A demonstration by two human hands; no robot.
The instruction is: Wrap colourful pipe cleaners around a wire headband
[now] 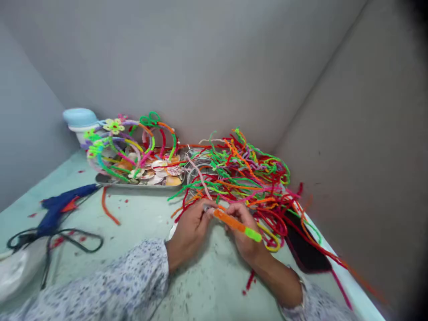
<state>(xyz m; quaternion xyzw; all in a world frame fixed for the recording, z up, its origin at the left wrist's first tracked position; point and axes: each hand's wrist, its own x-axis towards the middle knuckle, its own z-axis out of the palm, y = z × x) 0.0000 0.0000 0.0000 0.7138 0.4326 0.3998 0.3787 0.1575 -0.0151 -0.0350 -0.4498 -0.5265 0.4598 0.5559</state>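
The left hand (189,234) is closing narrowly, its fingers pinching one end of an orange pipe cleaner (230,221), while the right hand (245,234) is gripping the same piece along its middle, with its lime-green tip (253,234) projecting outward. The piece is being held above the work surface (214,276), just in front of a tangled pile of multicoloured pipe cleaners (247,178). A steel tray (140,185) bearing pipe-cleaner headbands (130,142) is standing beyond the left hand, and a blue hot glue gun (62,209) is lying farther left, its black cord (77,230) looping across the surface.
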